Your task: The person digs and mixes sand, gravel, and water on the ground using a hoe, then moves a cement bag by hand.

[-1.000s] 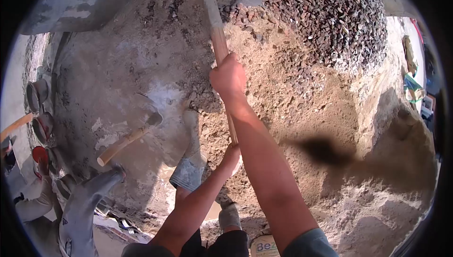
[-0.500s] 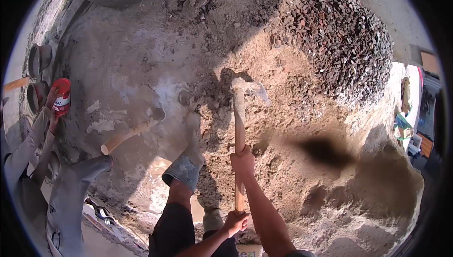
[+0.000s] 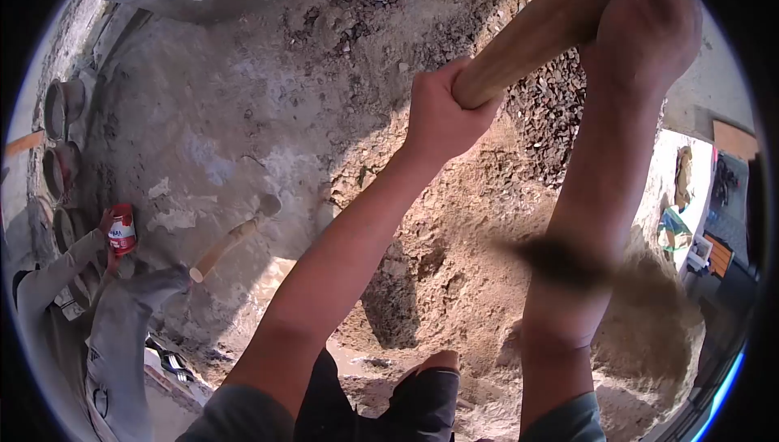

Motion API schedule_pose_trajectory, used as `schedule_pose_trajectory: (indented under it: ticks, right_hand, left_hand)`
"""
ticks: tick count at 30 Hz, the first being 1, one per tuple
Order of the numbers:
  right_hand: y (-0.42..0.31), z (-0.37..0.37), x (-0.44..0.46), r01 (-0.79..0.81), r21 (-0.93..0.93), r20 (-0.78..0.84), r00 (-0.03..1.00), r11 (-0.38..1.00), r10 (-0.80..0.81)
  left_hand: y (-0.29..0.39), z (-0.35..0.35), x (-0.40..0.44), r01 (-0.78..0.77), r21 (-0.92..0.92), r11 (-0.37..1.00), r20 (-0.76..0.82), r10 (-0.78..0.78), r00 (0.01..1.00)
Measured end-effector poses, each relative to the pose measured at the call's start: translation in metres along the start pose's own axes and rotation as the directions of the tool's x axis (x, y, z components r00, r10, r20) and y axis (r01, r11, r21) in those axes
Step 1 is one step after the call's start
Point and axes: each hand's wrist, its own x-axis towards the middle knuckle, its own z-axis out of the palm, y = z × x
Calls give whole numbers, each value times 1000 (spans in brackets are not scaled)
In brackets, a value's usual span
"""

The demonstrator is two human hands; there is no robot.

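My left hand [image 3: 446,113] is closed around the butt end of a hoe's thick wooden handle [image 3: 535,32], raised high in front of me. Farther up the same handle, at the top right, my right hand [image 3: 649,24] is wrapped around it. The hoe's blade is out of view beyond the top edge. Below my arms spreads a bed of damp sand [image 3: 454,223], and part of the dark gravel pile [image 3: 544,118] behind it is hidden by my right arm and the handle.
At left, another person in grey holds a red and white can [image 3: 122,231] beside several round buckets [image 3: 63,109]. A second wooden-handled tool [image 3: 223,251] lies in the wet grey mix [image 3: 187,174]. A dark blurred smudge covers part of the view.
The hoe has gone from resting blade-down in the sand to being lifted high, both hands rising with it. The other person's red can has moved lower in view.
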Motion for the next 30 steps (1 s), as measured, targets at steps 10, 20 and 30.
schedule_pose_trajectory:
  ticks: [10, 20, 30]
  right_hand:
    - [211, -30, -290, -855, -515, -220, 199, 60, 955]
    - [194, -54, -258, -568, -813, 1, 222, 130, 975]
    - [183, -83, -271, -596, -788, -28, 285, 155, 958]
  left_hand:
    - [-71, 46, -252, 867, -499, -13, 300, -941, 158]
    - [-67, 130, -246, 721, -693, 4, 294, -911, 288]
    - [-95, 184, -265, 649, -753, 108, 118, -948, 294]
